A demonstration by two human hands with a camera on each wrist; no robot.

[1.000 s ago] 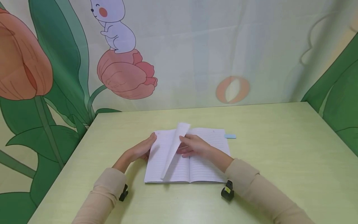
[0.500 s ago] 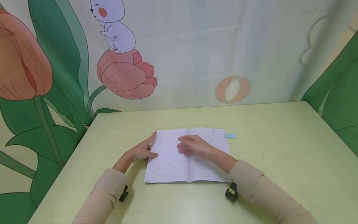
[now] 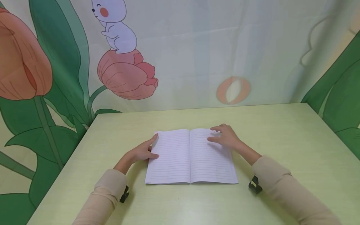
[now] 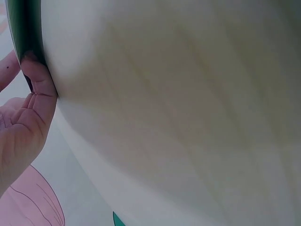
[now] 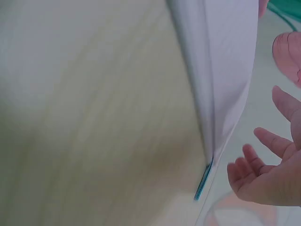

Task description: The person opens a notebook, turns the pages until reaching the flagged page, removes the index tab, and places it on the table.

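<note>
The left hand (image 3: 142, 151) pinches the left edge of the open notebook (image 3: 168, 171), which lies on the table (image 3: 281, 134). The right hand (image 3: 228, 136), fingers spread, hangs over the right page (image 3: 212, 165). It looks like page-turning; next needs a page pinched.

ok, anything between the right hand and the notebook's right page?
Nothing visible. The right hand is over the upper right of the open notebook, with only a gap below it in the right wrist view. The blue tab sticks out past the page edge; the left hand grips the opposite side.
</note>
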